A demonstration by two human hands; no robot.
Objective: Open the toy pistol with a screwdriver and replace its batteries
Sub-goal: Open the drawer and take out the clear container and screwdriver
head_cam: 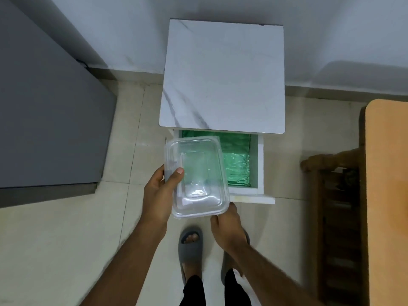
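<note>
I hold a clear plastic container [198, 175] with a lid over an open white drawer [260, 164] lined with green foil. My left hand [160, 191] grips the container's left side, thumb on the lid. A thin grey tool, perhaps a screwdriver [166, 155], is pressed between that hand and the container's left wall. My right hand [227, 224] holds the container's near right corner from beneath. No toy pistol or batteries are visible.
The drawer belongs to a small white marble-topped cabinet [223, 74] against the wall. A grey cabinet [48, 111] stands at left. At right are a wooden chair [335, 206] and an orange table edge [388, 195]. My feet in grey slippers [191, 246] stand on the tiled floor.
</note>
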